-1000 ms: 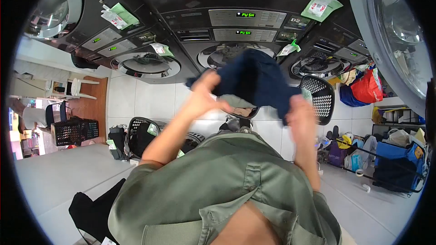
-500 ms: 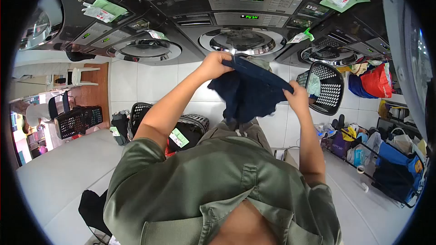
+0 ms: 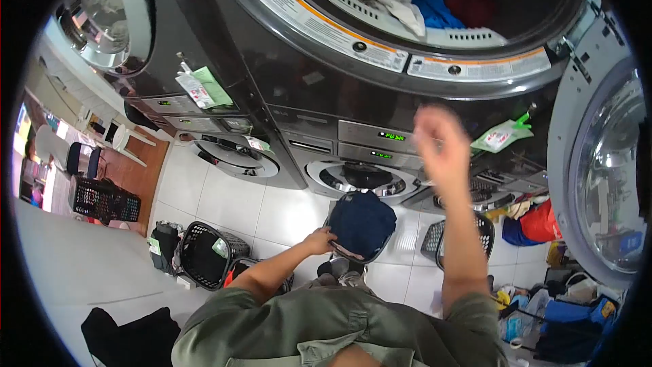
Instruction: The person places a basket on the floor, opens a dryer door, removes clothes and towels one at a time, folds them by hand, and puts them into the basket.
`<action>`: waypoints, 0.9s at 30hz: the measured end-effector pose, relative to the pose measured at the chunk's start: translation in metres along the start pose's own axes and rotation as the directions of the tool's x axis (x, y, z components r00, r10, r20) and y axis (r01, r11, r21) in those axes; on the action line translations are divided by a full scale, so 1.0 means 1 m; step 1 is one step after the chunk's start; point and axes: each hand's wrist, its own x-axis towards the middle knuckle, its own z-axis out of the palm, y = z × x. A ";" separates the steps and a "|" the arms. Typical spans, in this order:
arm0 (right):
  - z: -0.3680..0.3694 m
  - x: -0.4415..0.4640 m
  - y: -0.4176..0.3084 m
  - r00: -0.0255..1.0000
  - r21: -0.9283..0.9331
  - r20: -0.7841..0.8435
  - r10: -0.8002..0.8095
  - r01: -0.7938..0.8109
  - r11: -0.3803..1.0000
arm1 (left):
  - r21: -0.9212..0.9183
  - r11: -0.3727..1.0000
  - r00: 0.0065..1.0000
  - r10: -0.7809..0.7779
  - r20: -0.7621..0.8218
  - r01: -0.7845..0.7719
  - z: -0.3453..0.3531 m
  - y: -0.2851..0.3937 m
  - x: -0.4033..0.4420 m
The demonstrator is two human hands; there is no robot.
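Note:
My left hand grips the near left side of a dark laundry basket on the floor before me. Navy cloth lies heaped on top of it, hiding most of what is inside. Raised in front of the machine's control panel, my right hand is blurred, its fingers apart and nothing visible in them. Above it gapes the upper machine's drum, holding grey, purple, blue and dark red laundry. Its round door is swung out to the right.
A lower machine's round door faces the basket. Another black basket stands at left, and one lies behind my right forearm. Red and blue bags and piled belongings are at right. A white stool stands far left.
My hands have let go of the navy garment they were stretching out; navy cloth now lies in the basket. My left hand dropped to the basket, my right rose. The view tilted up, showing the open drum.

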 end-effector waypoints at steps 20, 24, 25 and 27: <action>-0.005 0.215 -0.058 0.937 -0.228 0.348 -0.032 0.117 0.967 | -0.188 0.672 0.479 0.278 -0.833 -0.716 -0.261 0.256 -0.008; 0.053 0.215 0.018 0.931 -0.395 0.328 0.160 -0.019 0.919 | -0.312 0.593 0.609 0.403 -0.683 -0.742 -0.223 0.275 -0.006; 0.054 0.224 0.018 0.971 -0.206 0.222 0.084 -0.037 0.978 | -0.309 0.602 0.606 0.382 -0.698 -0.736 -0.220 0.270 -0.011; 0.038 0.236 0.000 0.978 0.355 0.077 0.192 -0.207 0.911 | -0.330 0.641 0.620 0.296 -0.726 -0.693 -0.216 0.251 -0.014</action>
